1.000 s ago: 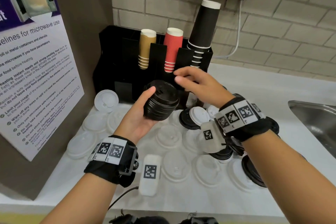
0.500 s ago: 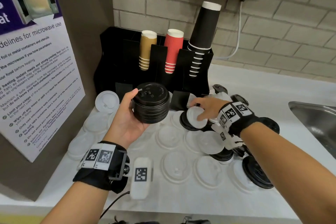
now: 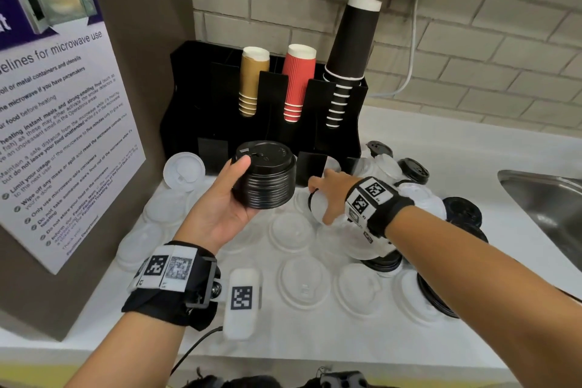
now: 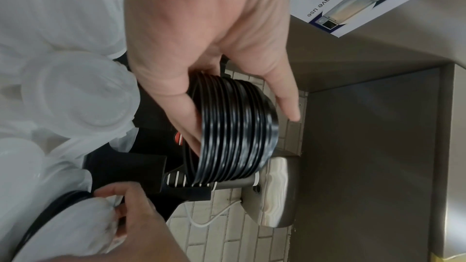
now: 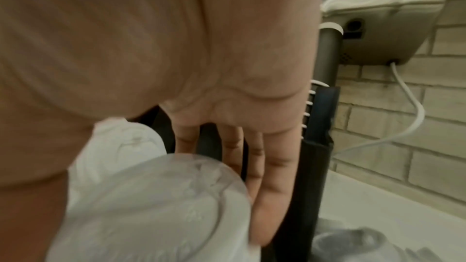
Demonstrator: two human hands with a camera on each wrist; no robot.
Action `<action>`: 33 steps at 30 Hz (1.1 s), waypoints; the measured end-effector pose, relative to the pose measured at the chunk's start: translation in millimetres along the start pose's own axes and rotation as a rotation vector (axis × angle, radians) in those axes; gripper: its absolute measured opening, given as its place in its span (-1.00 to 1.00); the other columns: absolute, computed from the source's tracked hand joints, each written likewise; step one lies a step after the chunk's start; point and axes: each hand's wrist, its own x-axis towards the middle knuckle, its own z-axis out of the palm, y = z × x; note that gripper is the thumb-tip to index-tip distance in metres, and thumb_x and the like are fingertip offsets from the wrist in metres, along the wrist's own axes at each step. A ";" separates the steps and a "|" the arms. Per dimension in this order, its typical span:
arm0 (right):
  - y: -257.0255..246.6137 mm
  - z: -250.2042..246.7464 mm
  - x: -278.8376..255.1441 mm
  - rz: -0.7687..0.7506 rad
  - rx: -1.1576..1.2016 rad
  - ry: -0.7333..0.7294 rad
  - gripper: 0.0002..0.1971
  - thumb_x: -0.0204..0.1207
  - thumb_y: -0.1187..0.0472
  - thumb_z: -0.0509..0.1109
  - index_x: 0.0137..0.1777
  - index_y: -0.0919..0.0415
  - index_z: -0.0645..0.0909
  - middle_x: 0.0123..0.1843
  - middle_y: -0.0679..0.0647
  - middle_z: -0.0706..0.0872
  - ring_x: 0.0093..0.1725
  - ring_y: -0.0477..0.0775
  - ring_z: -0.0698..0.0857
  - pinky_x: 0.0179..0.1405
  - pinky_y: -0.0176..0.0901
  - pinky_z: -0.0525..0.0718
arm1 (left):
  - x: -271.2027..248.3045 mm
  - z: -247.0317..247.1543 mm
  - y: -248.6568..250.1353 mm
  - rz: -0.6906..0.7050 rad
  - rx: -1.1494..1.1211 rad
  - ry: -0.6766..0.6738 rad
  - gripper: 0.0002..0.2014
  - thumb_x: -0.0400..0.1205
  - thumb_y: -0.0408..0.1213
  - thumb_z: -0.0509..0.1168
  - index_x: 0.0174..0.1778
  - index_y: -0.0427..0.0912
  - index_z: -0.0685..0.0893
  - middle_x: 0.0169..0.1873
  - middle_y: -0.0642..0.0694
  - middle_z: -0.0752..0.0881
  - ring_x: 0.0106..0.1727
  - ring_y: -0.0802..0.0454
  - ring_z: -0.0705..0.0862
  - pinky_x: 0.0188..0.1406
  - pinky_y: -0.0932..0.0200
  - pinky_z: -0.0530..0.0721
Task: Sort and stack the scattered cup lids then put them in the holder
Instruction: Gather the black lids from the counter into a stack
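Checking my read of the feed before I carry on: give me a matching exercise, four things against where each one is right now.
Things:
1. stack of black lids
2. red cups
3. tall black cups
4. sink

Places:
A. right slot of the holder
B. far right of the counter
C. in the left hand
D. middle slot, between the brown and black cups

Pairs: 1-C, 2-D, 3-A, 4-B

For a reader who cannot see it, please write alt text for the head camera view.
The left hand holds a stack of black lids above a white counter strewn with lids, while the right hand reaches to a white lid near the black holder, which stores paper cups.
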 end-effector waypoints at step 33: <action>13.4 -45.6 -92.0 -0.499 1.147 0.482 -0.56 0.48 0.23 0.50 0.33 -0.11 0.55 0.22 0.08 0.65 0.16 0.14 0.70 0.20 -0.03 0.69 | 11.1 12.0 -20.9 0.004 0.271 -0.179 -0.37 0.34 -0.45 0.47 0.35 0.04 0.61 0.08 -0.02 0.81 0.13 0.01 0.79 -0.10 0.16 0.76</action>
